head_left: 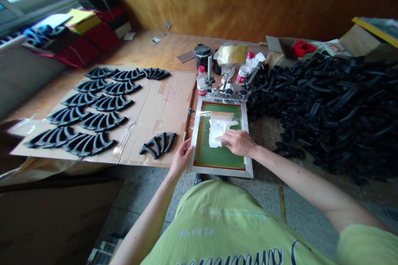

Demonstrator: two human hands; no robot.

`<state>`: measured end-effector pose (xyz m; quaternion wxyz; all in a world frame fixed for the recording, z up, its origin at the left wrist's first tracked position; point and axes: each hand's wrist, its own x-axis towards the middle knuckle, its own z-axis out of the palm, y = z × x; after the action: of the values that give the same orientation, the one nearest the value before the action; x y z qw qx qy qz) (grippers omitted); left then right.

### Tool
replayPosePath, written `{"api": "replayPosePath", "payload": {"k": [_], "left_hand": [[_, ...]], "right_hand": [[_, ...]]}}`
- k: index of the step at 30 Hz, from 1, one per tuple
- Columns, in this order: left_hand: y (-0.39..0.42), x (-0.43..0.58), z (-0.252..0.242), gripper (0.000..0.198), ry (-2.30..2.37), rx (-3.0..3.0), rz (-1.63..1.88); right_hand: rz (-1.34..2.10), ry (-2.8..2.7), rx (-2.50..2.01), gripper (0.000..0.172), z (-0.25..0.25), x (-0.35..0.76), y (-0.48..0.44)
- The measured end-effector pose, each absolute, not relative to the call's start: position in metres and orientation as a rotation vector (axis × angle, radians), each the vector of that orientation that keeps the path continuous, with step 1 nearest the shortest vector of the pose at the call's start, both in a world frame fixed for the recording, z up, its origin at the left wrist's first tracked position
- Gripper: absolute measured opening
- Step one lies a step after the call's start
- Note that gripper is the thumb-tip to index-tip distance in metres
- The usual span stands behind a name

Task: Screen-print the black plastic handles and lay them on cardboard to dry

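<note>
A silk-screen frame (248, 161) with a green mesh (203, 155) lies at the table's front edge, fixed to a metal clamp (217, 97) at its far end. My left hand (183, 155) grips the left side rail of that frame, thumb near its top. Over the mesh, my right hand (239, 143) has its fingers closed on a crumpled white tissue (216, 132), which lies against the green surface. A strip of clear tape and a brownish band (222, 115) cross the mesh just beyond the tissue.
Rows of black curved handles (90, 143) lie on a cardboard sheet (161, 112) to the left, with a smaller group (158, 145) nearer. A big heap of black parts (326, 103) fills the right. Bottles (201, 80), a dark jar (202, 56) and a tape roll (233, 54) stand behind.
</note>
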<state>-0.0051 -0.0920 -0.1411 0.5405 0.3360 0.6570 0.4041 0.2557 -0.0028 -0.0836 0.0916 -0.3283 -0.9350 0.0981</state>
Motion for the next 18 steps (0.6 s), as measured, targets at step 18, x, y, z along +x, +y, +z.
{"api": "replayPosePath", "payload": {"k": [18], "left_hand": [[0.017,0.005,0.039,0.049,1.155,1.116,1.479]], "right_hand": [[0.284,-2.351,-1.458,0.023,-0.128,0.297,0.023]]}}
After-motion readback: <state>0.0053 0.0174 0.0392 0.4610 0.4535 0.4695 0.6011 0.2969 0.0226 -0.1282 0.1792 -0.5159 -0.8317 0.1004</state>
